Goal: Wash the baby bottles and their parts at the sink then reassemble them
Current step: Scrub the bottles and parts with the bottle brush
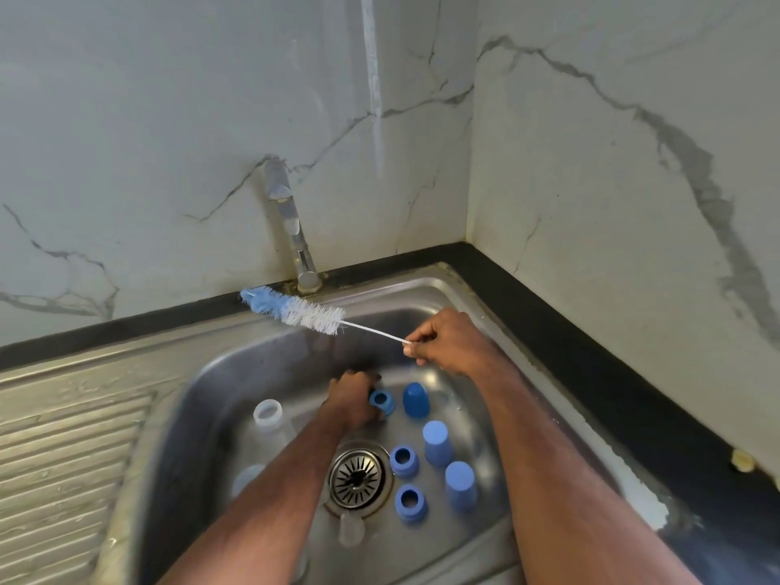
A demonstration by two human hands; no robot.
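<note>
Both forearms enter from the bottom edge, cut off above the elbow, and they hide part of the steel sink floor. Nearest, a small clear teat lies by the slotted metal drain, blurred and hard to make out; a clear bottle on the left is half covered by the left forearm. Right of the drain stand two blue screw rings and two pale blue caps, all smooth plastic, apart from one another. Farther in, a second clear bottle shows its threaded neck. The left hand has its grip curled round a blue ring, whatever lies beneath it being hidden by the fingers; a darker blue domed cap stands just beside. The right hand pinches the thin twisted-wire stem of a bottle brush, grip closed tight on it, the blue and white bristles held over the sink's back rim near the chrome tap. A black worktop edges marbled wall tiles.
</note>
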